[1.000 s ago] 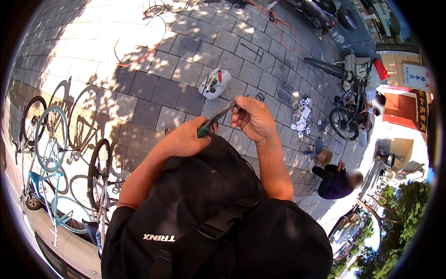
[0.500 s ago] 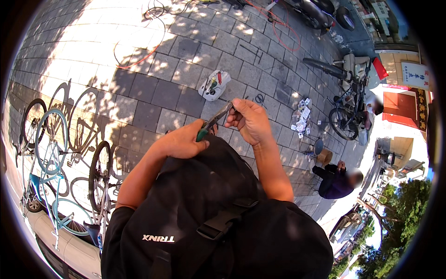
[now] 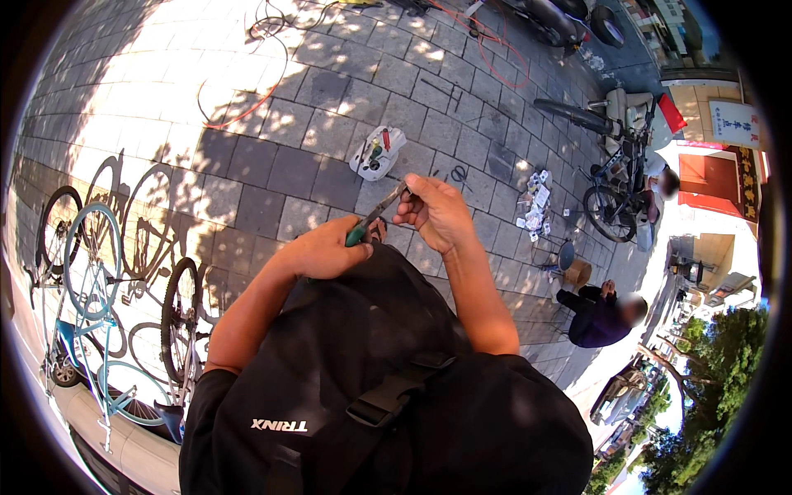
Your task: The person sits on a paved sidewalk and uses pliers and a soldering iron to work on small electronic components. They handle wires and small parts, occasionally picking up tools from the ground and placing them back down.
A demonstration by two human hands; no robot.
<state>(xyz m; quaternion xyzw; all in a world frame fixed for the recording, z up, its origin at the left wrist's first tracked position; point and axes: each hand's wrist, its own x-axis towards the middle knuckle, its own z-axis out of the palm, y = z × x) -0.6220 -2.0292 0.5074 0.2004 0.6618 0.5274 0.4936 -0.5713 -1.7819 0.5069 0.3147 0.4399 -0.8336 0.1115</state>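
My left hand (image 3: 323, 249) is wrapped around the green handle of a hand tool (image 3: 381, 209) with a long grey metal end, held before my body. The tool's exact kind is hard to make out. My right hand (image 3: 439, 213) has thumb and forefinger pinched at the tip of the metal end. Anything small between those fingers is hidden. Beyond my hands, a pale tray (image 3: 363, 167) with several tools, one of them red, lies on the paving. Dark scissors (image 3: 459, 174) rest on the ground to its right.
Bicycles (image 3: 92, 264) stand at the left beside a car. A heap of small packets (image 3: 535, 208) lies to the right, near a parked bicycle (image 3: 609, 210). A person in dark clothes (image 3: 598, 318) sits at the right. A red hose (image 3: 247, 115) curls across the far paving.
Both hands keep their grips at the tool, which has shifted slightly left. The view has tilted a little; nothing was let go.
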